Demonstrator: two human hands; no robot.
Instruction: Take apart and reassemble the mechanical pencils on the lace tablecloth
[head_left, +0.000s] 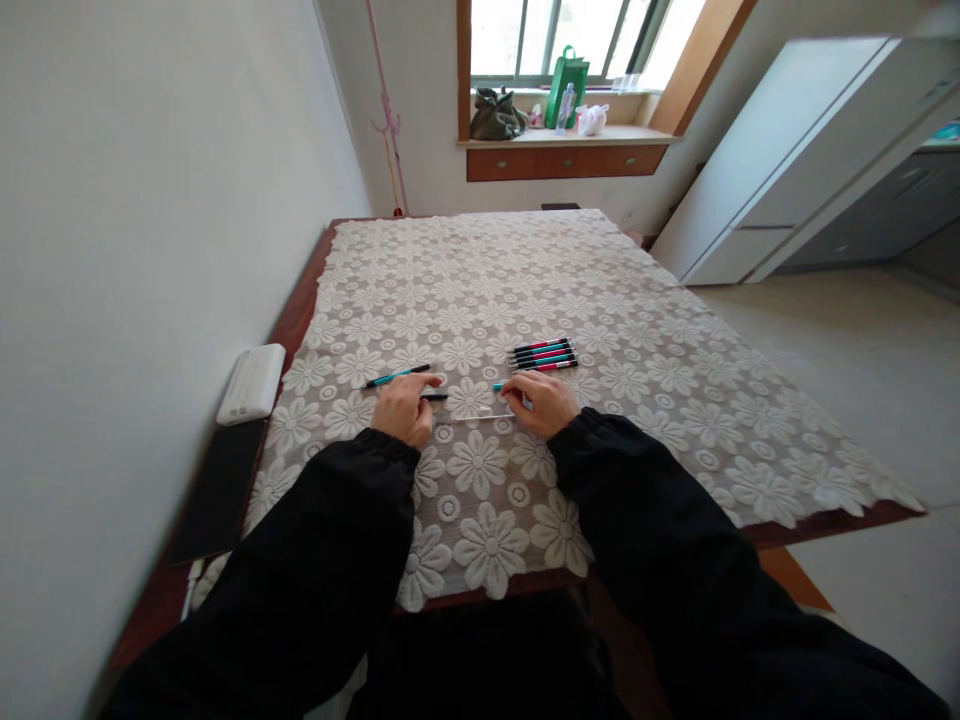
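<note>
Thin clear rod-like piece, probably a pen refill or inner tube [474, 417]: lies across the cloth between both hands, near edge of table, roughly centre. Left end sits at the left hand [406, 409], right end at the right hand [541, 402].

Left hand: fingers curled down onto the cloth, tips at a short black pen part [433, 397] that pokes out to its right. Whether it is pinched or only touched, cannot tell.

Right hand: fingers curled, a teal tip of a pen piece [499, 386] showing at its left side. It looks closed on that piece, but the grip itself is hidden under the knuckles; cannot tell for certain.

Progress, judged: one pen appears to be in pieces at the hands. One slim teal-and-black pen [397, 376] lies apart just beyond the left hand. A neat row of slim pens with black, pink-red and teal sections [545, 355] lies just beyond the right hand, side by side and touching. So one separate, one in hand, several in the row.

Surroundings: white lace tablecloth with raised daisy pattern [645, 340], openwork, over a dark red-brown wooden table. At the far left edge, a white ribbed plastic box with rounded corners [252, 383], with a flat black slab [221, 487] nearer. Both sleeves black, loose fabric.
</note>
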